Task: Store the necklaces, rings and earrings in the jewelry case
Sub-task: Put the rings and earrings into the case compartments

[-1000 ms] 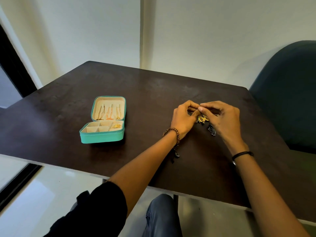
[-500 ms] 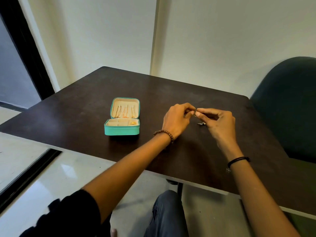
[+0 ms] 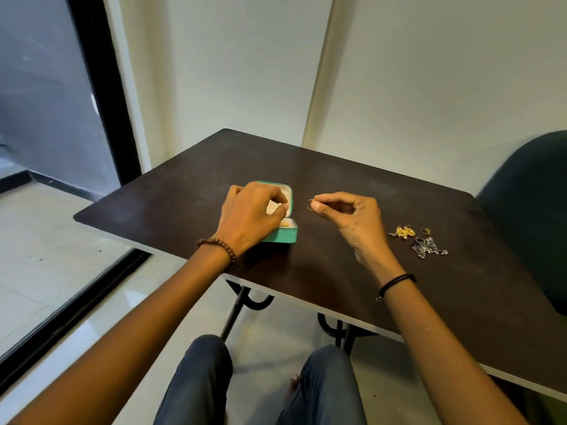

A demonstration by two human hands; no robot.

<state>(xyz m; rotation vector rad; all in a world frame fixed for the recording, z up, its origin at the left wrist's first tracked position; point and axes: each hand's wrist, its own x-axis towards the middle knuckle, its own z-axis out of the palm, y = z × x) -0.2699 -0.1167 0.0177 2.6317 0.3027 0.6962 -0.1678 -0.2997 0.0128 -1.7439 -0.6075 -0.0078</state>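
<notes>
Teal outside and cream within, the case stands open on the table, near the table's left front edge, with its lid upright at the back. A gold piece lies in a front compartment at the right end; the other compartments are hidden. The left hand hovers over the case and covers most of it, fingers curled, thumb and forefinger meeting above the cream lining; whether they pinch anything cannot be told. Just right of the case, and apart from it, the right hand is raised above the table and pinches a thin metal hoop between thumb and forefinger, the hoop pointing toward the case, the other fingers curled loosely into the palm. Further right, well apart from the case, the loose pieces lie on the table: gold earrings in a small heap, a ring just beside them, and a dark cluster of silver and blue pieces near the front of both. A bead bracelet circles the left wrist and a black band the right. A dark chair stands at the table's right end. Below the table's near edge show two knees in dark trousers over a pale tiled floor. A pale wall rises behind the table, with a black door frame at the left.
</notes>
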